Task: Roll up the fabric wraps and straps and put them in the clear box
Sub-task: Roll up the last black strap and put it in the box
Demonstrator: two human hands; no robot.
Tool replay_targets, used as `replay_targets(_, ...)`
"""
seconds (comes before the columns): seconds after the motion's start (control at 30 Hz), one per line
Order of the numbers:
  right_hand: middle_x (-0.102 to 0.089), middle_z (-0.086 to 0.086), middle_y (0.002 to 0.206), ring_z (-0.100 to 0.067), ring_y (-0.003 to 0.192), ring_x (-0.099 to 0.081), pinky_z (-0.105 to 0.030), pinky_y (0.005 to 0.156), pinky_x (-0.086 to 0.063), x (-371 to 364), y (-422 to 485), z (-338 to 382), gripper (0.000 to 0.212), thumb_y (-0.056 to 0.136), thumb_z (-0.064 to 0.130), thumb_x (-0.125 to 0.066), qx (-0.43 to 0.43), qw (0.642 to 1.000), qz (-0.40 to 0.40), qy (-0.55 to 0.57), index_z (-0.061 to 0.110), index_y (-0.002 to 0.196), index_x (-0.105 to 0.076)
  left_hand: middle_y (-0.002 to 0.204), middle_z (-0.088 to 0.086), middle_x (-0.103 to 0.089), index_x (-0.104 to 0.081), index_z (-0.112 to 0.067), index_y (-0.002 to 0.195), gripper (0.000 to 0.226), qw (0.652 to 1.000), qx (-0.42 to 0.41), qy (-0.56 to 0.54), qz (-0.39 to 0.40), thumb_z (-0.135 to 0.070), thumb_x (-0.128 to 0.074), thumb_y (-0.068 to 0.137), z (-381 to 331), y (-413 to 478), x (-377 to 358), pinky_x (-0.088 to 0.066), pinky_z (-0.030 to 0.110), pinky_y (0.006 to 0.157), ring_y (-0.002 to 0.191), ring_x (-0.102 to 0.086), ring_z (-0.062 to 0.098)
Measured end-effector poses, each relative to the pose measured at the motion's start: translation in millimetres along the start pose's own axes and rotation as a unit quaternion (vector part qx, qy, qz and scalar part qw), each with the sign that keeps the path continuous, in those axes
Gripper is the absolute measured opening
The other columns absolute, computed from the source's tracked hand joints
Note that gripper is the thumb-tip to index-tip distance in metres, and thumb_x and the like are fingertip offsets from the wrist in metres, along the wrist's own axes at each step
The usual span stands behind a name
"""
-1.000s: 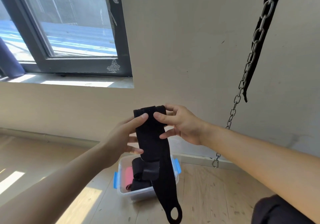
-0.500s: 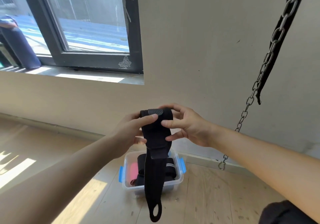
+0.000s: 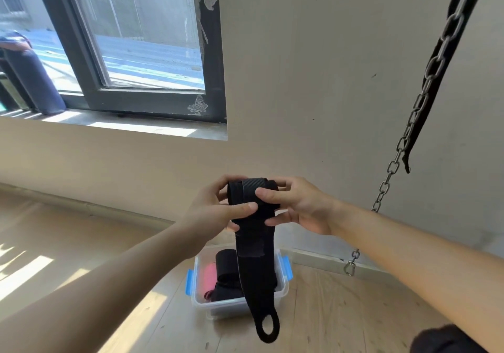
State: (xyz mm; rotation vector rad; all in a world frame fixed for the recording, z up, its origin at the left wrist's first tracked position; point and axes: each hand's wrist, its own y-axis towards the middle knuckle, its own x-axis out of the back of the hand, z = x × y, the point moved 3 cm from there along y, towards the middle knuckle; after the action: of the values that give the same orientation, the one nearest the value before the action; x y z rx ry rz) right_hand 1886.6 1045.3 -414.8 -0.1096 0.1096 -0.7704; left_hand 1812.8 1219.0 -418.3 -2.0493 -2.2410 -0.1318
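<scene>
Here my left hand and right hand pinch the wrap's rolled top above the box.

The roll at the top of the black wrap is fatter now than a second ago, when only a flat top edge sat between the thumbs. The left hand has slid its thumb further across the front, and the right hand has curled fingers over the top. The hanging tail is shorter than a second ago: its loop end sits closer to the clear box, just in front of the near wall. The box shows more of its pink and black contents.
</scene>
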Motion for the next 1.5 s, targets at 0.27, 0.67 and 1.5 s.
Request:
replay_targets(0.27, -0.069, -0.015, 0.114, -0.025, 0.103, -0.072, -0.036, 0.071, -0.062, -2, 1, 4, 0.042, 0.087, 0.002, -0.075, 0.093, 0.995, -0.044, -0.015, 0.007, 0.126, -0.061, 0.102, 0.001, -0.077, -0.071, -0.025, 0.119, 0.047, 0.993, 0.086, -0.021, 0.075, -0.058, -0.065, 0.086, -4, -6, -2, -0.050, 0.026, 0.058, 0.087, -0.072, 0.016)
replay_targets(0.67, -0.068, -0.009, 0.126, -0.022, 0.112, -0.069, -0.043, 0.078, -0.062, -3, -4, 0, 0.042, 0.091, 0.027, -0.073, 0.053, 0.995, 0.000, -0.082, 0.021, 0.131, -0.062, 0.104, 0.003, -0.075, -0.072, -0.019, 0.120, 0.045, 0.994, 0.028, -0.098, 0.030, -0.041, -0.073, 0.080, -4, -3, 2, -0.054, 0.029, 0.068, 0.092, -0.072, 0.020)
replay_targets(1.5, -0.068, -0.019, 0.126, -0.031, 0.113, -0.069, -0.038, 0.074, -0.059, 0, -7, 5, 0.045, 0.092, 0.015, -0.072, 0.054, 0.998, -0.023, -0.028, 0.019, 0.135, -0.057, 0.103, 0.003, -0.077, -0.077, -0.032, 0.109, 0.036, 0.988, 0.095, -0.083, 0.085, -0.056, -0.067, 0.084, -2, -7, 0, -0.054, 0.031, 0.069, 0.090, -0.073, 0.021)
